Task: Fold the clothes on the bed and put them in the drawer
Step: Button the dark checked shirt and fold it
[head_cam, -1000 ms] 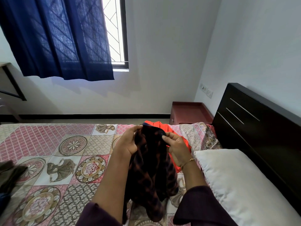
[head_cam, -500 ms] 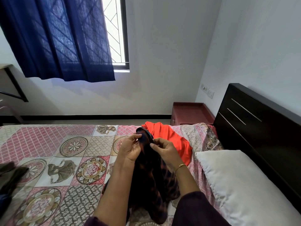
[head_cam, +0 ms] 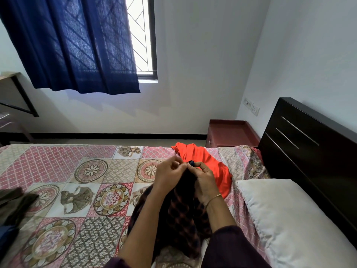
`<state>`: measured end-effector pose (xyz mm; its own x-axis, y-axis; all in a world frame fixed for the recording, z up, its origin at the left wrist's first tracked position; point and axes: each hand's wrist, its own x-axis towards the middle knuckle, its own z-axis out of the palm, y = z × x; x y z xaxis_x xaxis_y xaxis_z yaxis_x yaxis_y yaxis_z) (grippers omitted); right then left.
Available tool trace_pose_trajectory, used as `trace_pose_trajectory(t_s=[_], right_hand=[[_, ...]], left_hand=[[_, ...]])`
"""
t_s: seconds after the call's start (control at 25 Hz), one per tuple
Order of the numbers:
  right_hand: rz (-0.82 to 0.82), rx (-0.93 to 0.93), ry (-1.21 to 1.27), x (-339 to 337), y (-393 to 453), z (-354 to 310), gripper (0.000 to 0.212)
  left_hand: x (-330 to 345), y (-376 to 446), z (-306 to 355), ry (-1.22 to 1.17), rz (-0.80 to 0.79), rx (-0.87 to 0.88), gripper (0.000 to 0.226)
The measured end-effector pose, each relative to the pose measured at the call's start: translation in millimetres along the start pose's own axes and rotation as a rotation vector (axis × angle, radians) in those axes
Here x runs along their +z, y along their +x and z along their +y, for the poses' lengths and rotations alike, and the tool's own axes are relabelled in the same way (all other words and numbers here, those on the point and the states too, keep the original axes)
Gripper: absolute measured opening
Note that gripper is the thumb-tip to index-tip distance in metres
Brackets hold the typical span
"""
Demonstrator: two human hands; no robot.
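Both hands were raised over the bed, close together, and each gripped the top edge of a dark checked garment. The left hand had its fingers curled and pinched the cloth at its upper end, and the right hand pinched the same edge just beside it, thumb and fingers bent around a small dark blue bit of the fabric. A thin gold bangle sat on the right wrist, and dark purple sleeves covered both forearms near the bottom of the view. The checked garment hung down from the two hands between the forearms, its lower part bunched on the bedspread close to the person. Behind the hands an orange garment lay loosely spread on the patterned bedspread, near the far edge of the bed and close to the head end. At the left edge of the view some dark clothes lay on the bed, well apart from the hands. A white pillow rested against the dark headboard on the right. Beyond the bed, beside the headboard, stood a reddish bedside cabinet. A dark blue curtain hung over most of the window on the far wall.
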<state>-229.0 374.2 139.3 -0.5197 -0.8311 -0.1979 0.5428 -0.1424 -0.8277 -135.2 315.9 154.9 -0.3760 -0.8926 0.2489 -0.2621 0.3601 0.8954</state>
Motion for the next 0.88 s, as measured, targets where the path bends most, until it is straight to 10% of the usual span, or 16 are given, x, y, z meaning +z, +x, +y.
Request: trace_pose_trajectory(t_s=[0.16,0.88], right_hand=[[-0.008,0.039,0.09,1.3,5.8,1.5,0.012],[0.161,-0.353,-0.6,1.7,20.9,13.9,0.009]], left_hand=[[1.7,-0.5,-8.6,-0.045,-0.15,0.016,0.018],[22.3,-3.3,-6.1,0.153,0.32,0.071,0.007]])
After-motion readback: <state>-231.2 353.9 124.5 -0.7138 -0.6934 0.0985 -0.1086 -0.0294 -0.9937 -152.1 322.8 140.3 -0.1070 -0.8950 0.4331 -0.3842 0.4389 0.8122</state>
